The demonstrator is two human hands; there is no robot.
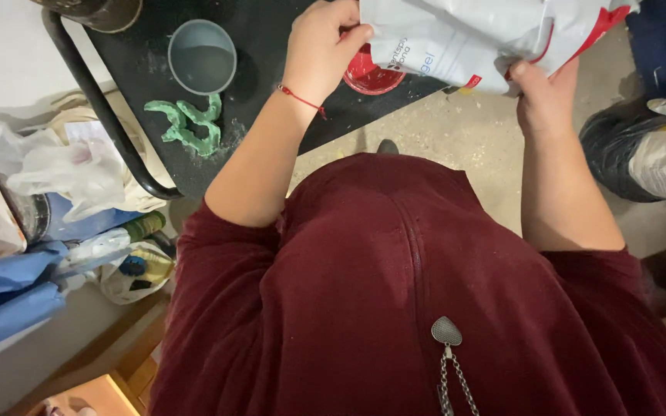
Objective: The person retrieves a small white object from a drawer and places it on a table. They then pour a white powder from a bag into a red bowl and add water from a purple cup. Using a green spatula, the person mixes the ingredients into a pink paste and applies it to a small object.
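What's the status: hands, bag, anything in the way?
Left hand and right hand both grip white bag. Red bowl beneath. Nothing blocking.

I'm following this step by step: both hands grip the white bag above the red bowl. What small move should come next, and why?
Probably tip the white bag a little further, mouth down, toward the red bowl. The left hand pinches its edge right above the bowl, the right hand supports the other side, and the bag is held off the black table. Whether the mouth is open cannot be seen.
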